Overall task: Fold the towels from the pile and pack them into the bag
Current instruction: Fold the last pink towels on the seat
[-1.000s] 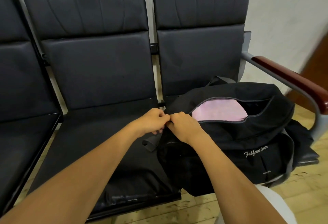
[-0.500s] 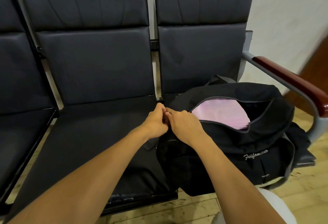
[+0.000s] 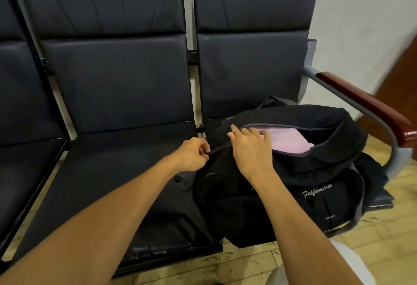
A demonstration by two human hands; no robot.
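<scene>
L hand grip pinches bag zip end, R hand apparently loose-fingered at opening edge over pink towel.

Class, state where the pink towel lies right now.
In the head view, right of centre: the towel lies inside the open black bag on the rightmost seat, just beyond the right hand.

Waiting area, likely a public hall or station lounge. A row of linked black padded vinyl seats on a shared grey metal frame is running along a plain off-white plastered wall. A dark red wooden armrest on a grey metal tube is closing off the row's end. Worn yellowish floor tiles are showing beneath.
</scene>
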